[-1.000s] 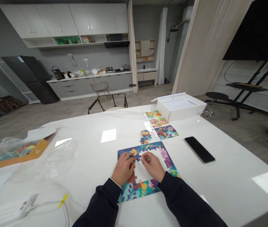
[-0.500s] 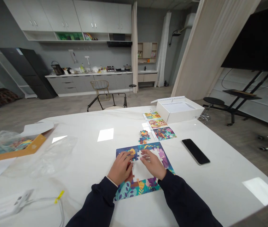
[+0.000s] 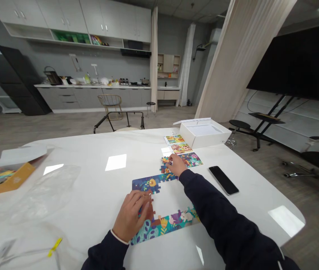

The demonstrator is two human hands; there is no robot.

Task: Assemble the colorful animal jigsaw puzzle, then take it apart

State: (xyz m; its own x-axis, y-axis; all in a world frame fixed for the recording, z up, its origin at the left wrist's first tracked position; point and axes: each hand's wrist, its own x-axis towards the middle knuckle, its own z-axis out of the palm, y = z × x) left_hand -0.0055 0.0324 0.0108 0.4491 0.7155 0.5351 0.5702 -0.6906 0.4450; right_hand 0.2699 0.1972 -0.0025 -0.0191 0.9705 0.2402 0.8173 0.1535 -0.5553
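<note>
A colourful jigsaw puzzle frame [image 3: 165,221] lies on the white table [image 3: 97,180] in front of me, its middle unfilled. My left hand [image 3: 133,213] rests flat on the puzzle's left edge, fingers stretched out. My right hand [image 3: 176,165] reaches forward past the puzzle's top edge to a small heap of loose puzzle pieces [image 3: 165,161], its fingers pinched on one of them. My dark right sleeve covers the puzzle's right side.
Picture cards [image 3: 183,148] and an open white box [image 3: 204,133] lie beyond the pieces. A black phone [image 3: 223,180] lies to the right. At the left are a clear plastic bag [image 3: 47,191] and an orange box [image 3: 4,178]. A chair [image 3: 117,120] stands behind the table.
My right hand left the puzzle's middle and stretched forward to the loose pieces. My left hand slid down the left edge and flattened. The view shifted right.
</note>
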